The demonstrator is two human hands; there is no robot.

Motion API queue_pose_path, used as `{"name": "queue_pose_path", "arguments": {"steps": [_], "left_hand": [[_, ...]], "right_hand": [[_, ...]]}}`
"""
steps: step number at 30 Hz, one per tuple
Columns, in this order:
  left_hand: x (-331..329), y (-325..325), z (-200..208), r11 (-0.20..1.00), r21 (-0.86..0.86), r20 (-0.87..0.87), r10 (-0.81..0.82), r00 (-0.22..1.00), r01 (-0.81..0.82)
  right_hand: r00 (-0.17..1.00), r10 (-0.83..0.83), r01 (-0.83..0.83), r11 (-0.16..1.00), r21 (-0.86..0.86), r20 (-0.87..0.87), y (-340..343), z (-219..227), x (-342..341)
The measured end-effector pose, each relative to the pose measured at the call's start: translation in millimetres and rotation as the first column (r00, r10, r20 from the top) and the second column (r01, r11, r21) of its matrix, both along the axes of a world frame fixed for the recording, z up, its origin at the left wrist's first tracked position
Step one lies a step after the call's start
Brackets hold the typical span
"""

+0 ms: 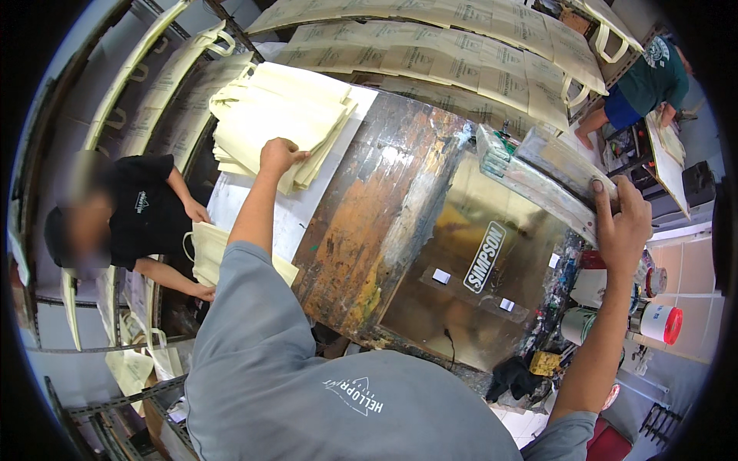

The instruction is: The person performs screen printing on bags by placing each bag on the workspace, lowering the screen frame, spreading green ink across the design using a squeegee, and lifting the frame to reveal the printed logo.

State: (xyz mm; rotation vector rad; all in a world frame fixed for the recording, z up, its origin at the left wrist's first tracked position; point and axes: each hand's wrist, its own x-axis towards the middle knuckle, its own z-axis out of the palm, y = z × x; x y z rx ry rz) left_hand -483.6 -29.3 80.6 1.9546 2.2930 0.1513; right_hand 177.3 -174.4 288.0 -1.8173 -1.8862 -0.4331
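Observation:
My left hand reaches to a thick pile of cream fabric bags on the table's far left. Its fingers are closed on the edge of a bag at the pile's near right corner. On the other side my right hand grips the near end of a paint-stained screen printing frame, which is tilted up and seen nearly edge-on. Below the frame lies a glossy brown printing board with a printed sticker and small white pads on it.
At left a person in a black shirt holds another cream bag. Racks of printed bags stand behind. Paint tubs, a black cloth and a yellow sponge sit at right. Another person works far right.

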Motion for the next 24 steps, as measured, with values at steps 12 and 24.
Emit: {"name": "queue_pose_path", "arguments": {"steps": [12, 24], "left_hand": [[-5, -1, 1, 0.999, -0.027, -0.007, 0.02, 1.0, -0.02], [7, 10, -14, 0.939, -0.098, -0.335, -0.344, 0.877, 0.33]], "right_hand": [[1.0, 0.006, -0.007, 1.0, 0.031, 0.021, -3, -5, -2], [0.999, 0.029, -0.031, 0.997, 0.072, 0.024, -16, -11, -6]]}}
